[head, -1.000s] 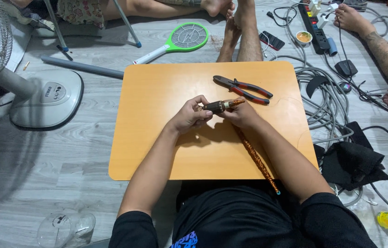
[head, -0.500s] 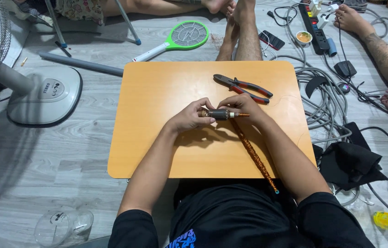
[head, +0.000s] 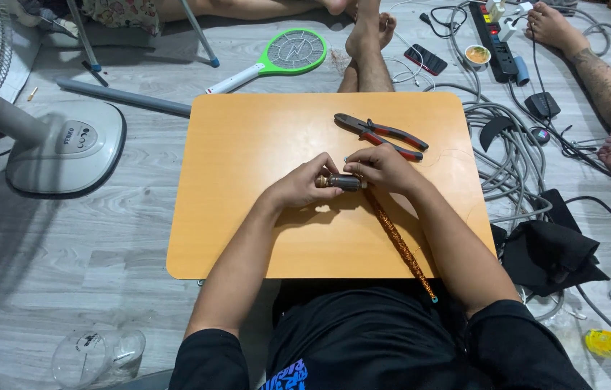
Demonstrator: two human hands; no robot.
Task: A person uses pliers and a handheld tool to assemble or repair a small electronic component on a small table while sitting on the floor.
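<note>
Both hands closed on one small dark cylinder above mid-table, work seemingly midway.

Left hand (head: 304,189) and right hand (head: 385,167) pinching a short metallic-brown cylinder (head: 343,182) from either end, just over the smooth orange table (head: 247,152). Trailing back toward the lap: a long twisted coppery cord (head: 399,242), rough and glittery, joined at the cylinder end, apparently yet to be finished. Lying unused just beyond the right hand: red-handled pliers (head: 381,134).
</note>
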